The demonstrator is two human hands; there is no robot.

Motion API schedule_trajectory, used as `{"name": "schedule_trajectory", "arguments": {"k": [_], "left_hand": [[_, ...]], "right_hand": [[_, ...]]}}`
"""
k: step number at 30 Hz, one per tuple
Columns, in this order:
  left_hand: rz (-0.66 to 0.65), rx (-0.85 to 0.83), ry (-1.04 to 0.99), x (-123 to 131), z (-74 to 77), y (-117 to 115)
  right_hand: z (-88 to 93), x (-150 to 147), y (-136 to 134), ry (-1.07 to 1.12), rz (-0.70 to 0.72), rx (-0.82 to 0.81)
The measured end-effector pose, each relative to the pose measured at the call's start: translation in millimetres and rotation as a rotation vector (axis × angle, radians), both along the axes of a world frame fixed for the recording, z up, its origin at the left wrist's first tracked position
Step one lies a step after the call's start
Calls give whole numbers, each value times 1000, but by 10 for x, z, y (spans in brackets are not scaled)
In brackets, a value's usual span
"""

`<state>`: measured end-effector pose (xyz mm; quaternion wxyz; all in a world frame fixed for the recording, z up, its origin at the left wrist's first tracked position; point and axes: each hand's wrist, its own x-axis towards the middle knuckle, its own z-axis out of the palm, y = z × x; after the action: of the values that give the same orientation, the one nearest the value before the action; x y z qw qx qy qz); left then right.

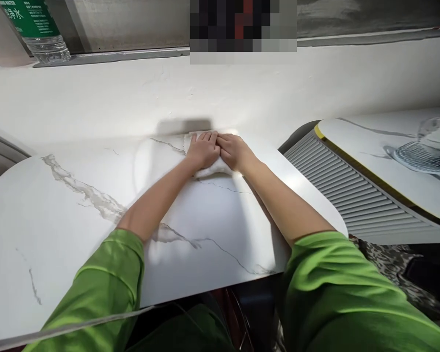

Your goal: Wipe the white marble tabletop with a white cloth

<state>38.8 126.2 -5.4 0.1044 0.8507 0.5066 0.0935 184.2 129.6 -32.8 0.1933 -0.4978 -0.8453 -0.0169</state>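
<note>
A folded white cloth (217, 169) lies on the marble-patterned white table (95, 244), close to the wall side. My left hand (204, 150) presses on its left part, fingers together and bent over the far edge. Right beside it, my right hand (236, 151) grips the right part of the same cloth. The two hands touch at the fingers. Much of the cloth is hidden under them, and so are the fingertips of the right hand.
Behind the table runs a white wall ledge (113, 98). A green-labelled water bottle (47, 49) stands on it at the upper left. To the right, a second table with a yellow edge (381, 183) carries a hairbrush (421, 157). A grey cord (95, 322) crosses the lower left.
</note>
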Motion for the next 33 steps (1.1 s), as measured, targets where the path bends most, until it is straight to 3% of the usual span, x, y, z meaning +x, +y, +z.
{"name": "schedule_trajectory", "arguments": {"k": [5, 11, 15, 22, 25, 29, 33], "left_hand": [[-6, 15, -1, -8, -13, 107], [21, -21, 28, -103, 30, -246], [1, -20, 35, -261, 48, -738], [-70, 29, 31, -706, 61, -1920], [-92, 43, 27, -874, 50, -2226], [-88, 12, 7, -950, 44, -2262], [-26, 11, -13, -929, 31, -1948]], "right_hand": [[-58, 11, 138, 8, -13, 46], [-33, -55, -153, -44, 41, 50], [-12, -194, -665, -60, 55, 71], [-6, -611, -2033, -76, 55, 137], [2, -759, -2390, -66, 60, 151], [39, -814, -2409, -55, 95, 107], [68, -811, -1991, -5, 122, 61]]}}
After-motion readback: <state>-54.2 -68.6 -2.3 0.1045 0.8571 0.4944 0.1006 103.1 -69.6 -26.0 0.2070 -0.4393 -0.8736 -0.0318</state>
